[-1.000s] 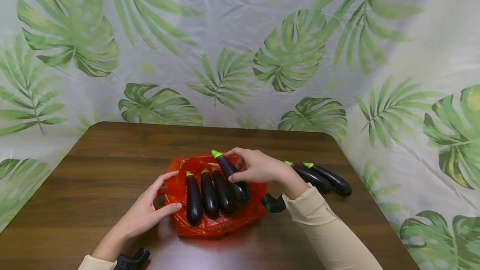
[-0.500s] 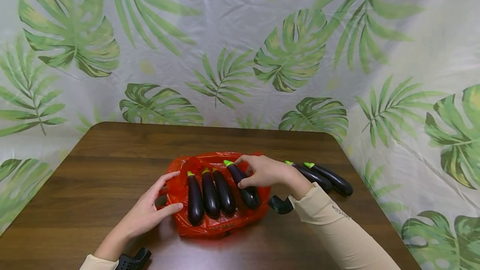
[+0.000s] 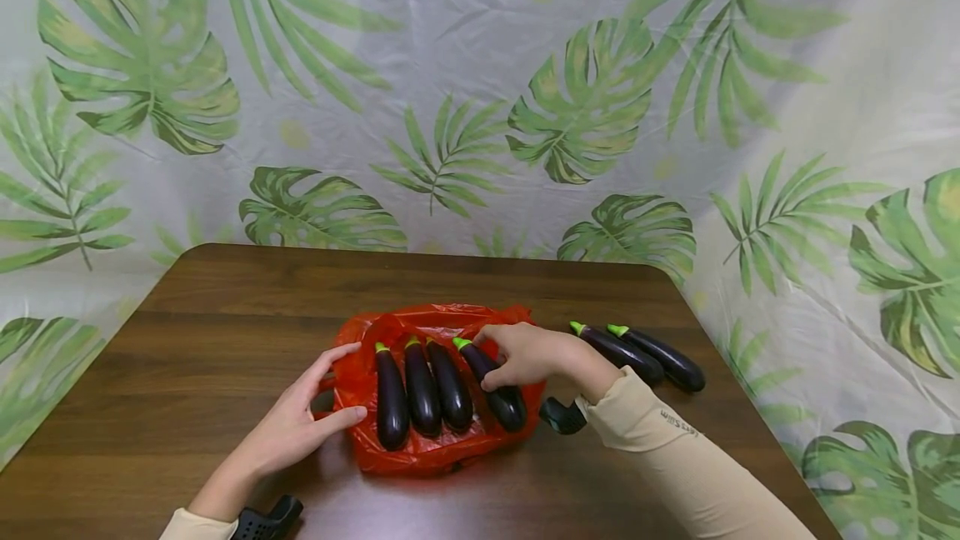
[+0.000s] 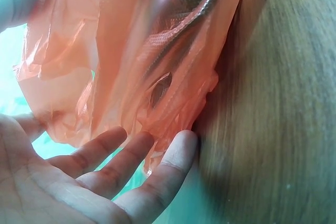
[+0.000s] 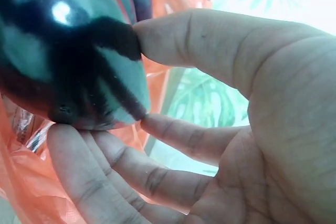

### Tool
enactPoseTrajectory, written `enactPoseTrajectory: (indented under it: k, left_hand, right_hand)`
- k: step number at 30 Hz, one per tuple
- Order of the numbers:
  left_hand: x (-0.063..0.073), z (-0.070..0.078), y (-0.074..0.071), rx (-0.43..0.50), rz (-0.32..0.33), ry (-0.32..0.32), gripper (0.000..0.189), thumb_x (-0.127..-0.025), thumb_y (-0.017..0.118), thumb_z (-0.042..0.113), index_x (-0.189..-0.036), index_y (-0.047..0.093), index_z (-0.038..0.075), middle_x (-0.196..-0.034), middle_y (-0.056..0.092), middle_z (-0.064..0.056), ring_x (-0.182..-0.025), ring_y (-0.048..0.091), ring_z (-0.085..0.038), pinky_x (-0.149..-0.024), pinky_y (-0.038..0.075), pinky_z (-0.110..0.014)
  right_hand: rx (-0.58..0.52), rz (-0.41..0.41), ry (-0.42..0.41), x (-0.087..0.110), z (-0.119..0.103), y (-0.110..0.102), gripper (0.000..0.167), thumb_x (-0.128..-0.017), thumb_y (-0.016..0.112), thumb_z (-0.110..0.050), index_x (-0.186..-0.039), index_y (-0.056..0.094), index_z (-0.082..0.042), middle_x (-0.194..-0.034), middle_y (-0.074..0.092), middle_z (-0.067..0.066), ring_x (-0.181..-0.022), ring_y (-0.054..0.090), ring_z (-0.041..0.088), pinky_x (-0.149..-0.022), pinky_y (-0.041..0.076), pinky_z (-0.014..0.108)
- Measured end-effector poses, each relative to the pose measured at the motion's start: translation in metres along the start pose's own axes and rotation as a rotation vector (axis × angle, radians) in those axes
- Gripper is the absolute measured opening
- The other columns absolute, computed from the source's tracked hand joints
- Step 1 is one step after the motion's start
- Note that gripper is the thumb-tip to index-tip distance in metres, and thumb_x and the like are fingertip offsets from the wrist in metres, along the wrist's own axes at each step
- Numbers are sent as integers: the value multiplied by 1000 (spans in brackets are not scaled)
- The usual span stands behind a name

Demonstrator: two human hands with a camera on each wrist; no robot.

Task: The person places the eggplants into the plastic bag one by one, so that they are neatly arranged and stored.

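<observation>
My right hand (image 3: 528, 354) is pinching an eggplant (image 3: 506, 408) in the bag (image 3: 420, 463) at three o'clock; my widespread left hand (image 3: 296, 419) is touching its nine o'clock side.

In the head view, the held eggplant (image 3: 508, 411) is partly covered by the right hand (image 3: 528, 354). Left sleeve (image 3: 197, 527), right sleeve (image 3: 693, 477) and table (image 3: 225, 307) are cut off below; the lettering (image 3: 678, 422) is too small to be read. The bag (image 4: 118, 95) is cropped above in the left wrist view, the held eggplant at left in the right.
</observation>
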State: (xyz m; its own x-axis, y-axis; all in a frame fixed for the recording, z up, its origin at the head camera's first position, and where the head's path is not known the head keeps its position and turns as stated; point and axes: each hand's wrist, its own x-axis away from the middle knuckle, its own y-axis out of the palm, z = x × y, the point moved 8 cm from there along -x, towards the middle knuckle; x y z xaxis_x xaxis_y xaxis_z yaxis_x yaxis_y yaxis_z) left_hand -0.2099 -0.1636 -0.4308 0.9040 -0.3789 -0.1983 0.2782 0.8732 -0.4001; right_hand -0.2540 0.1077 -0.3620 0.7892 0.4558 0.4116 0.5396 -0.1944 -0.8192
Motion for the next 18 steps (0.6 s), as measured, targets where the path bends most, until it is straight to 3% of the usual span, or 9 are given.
enactPoseTrajectory:
  k: [8,18]
  left_hand:
    - [0,1,1,8,1,-2,73,-98,78,17,-161,40,13,-151,56,-24,-132,61,-46,-86,61,-28]
    - [0,1,2,5,2,2,73,-98,78,17,-161,41,15,-153,53,-25,-133,61,-47,-85,61,-28]
  right_hand:
    - [12,-22,17,3,-2,3,56,-95,79,-25,-145,57,-11,-103,67,3,-91,61,18,-84,52,37]
    - [55,-41,42,-10,1,9,57,-96,76,-25,-147,56,-7,-132,67,9,-106,63,21,-101,54,44]
